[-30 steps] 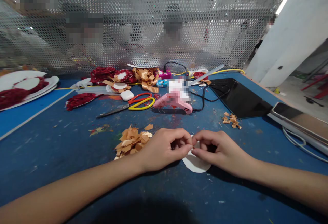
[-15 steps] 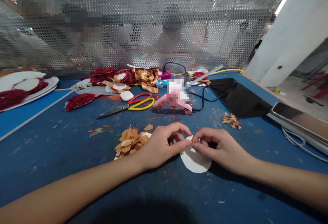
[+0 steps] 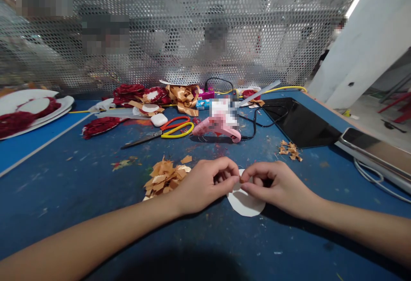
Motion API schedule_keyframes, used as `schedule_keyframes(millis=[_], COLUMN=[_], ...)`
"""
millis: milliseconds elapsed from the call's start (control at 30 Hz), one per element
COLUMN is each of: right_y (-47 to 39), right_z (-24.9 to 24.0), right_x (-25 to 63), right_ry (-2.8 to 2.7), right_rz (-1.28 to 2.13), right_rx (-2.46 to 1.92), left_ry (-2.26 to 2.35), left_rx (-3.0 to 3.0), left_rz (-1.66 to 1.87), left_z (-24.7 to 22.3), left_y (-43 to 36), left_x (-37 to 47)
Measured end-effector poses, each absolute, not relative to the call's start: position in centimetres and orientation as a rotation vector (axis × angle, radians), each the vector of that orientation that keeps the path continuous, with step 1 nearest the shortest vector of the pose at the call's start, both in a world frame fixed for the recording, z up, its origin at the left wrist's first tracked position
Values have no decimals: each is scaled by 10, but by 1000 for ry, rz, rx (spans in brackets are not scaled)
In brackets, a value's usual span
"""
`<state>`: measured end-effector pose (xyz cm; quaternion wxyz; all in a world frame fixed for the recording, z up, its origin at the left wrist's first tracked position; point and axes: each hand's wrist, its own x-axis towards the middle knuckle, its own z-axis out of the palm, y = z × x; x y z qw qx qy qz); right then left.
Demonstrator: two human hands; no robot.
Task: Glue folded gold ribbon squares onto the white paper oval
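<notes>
My left hand [image 3: 208,184] and my right hand [image 3: 279,186] meet fingertip to fingertip over a white paper disc [image 3: 248,203] lying on the blue table. A small brown-orange ribbon piece [image 3: 242,179] is pinched in my right fingertips, and the left thumb and forefinger are closed against its near side. Beside my left wrist is a heap of cut tan ribbon pieces [image 3: 163,178]. Several small folded tan pieces [image 3: 290,150] lie beyond my right hand.
Past the hands, scissors [image 3: 175,127] with red and yellow handles and a pink glue gun [image 3: 218,127] with a black cord lie on the table [image 3: 180,246]. A black tablet [image 3: 298,122] and a phone [image 3: 379,148] are at right. Dark red ribbon flowers [image 3: 102,127] are at left.
The fingers of my left hand have lowered slightly and drawn a little apart from the right fingertips. The ribbon piece remains at the right fingertips.
</notes>
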<state>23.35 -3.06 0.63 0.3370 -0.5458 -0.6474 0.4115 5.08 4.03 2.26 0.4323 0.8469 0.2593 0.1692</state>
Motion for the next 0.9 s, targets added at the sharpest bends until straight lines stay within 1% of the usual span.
schedule_keyframes(millis=[300,600,900], right_y=[-30,-29,-30], right_z=[7,6,6], right_x=[235,236,236], right_ry=[-1642,-1655,-1663], right_rz=[1156,1114,1096], right_rx=[-1404,-1416,-1402], left_ry=[621,632,577], left_rx=[2119,2164,2215], left_rz=[416,434,620], left_z=[22,22,21], left_y=[41,39,40], left_x=[50,50,49])
